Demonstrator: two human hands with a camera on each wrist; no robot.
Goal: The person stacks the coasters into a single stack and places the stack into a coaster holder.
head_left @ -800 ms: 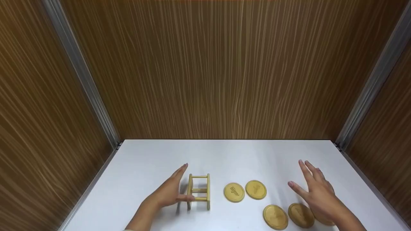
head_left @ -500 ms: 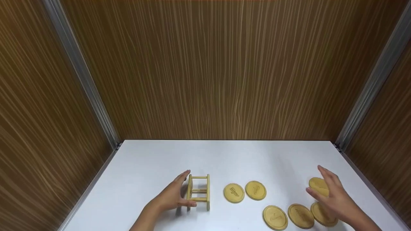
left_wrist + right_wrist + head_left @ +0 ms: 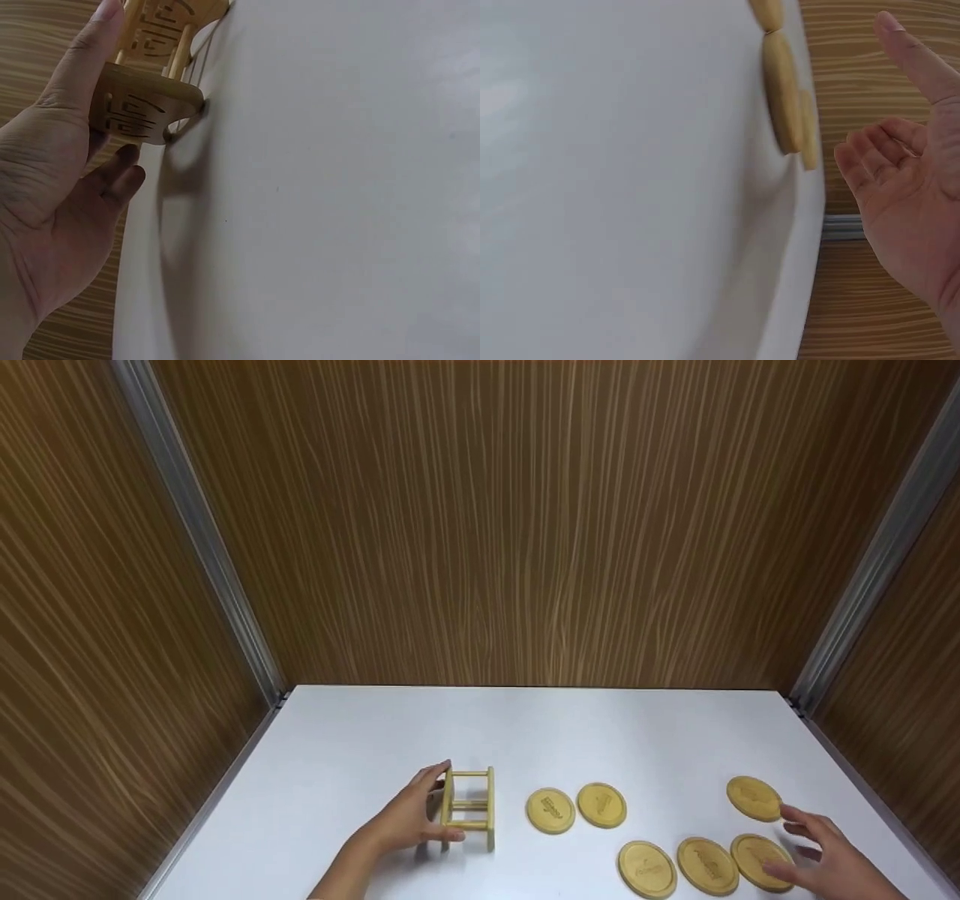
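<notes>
A small wooden coaster rack [image 3: 491,802] stands on the table left of centre, two end panels joined by rods. My left hand [image 3: 405,817] grips its left end, thumb at the front and fingers at the back. In the left wrist view, the thumb lies along the carved end panel [image 3: 139,105]. Over at the right, my right hand [image 3: 836,859] holds nothing, its fingers loosely bent. Its fingertips are right by a round wooden coaster [image 3: 754,798], and its thumb overlaps another coaster [image 3: 756,855] in the head view. The right wrist view shows the palm [image 3: 907,225] facing coasters seen edge-on.
Two engraved coasters [image 3: 550,811] lie side by side right of the rack. Nearer the front are another coaster [image 3: 647,869] and one beside it [image 3: 707,866]. Wood-grain panels [image 3: 525,525] with metal corner posts enclose the white table [image 3: 360,720] at the back and sides.
My right hand has moved right and toward the front, uncovering coasters beneath it. The fingers of my left hand have drawn in around the rack's end. The rack and coasters stay in place.
</notes>
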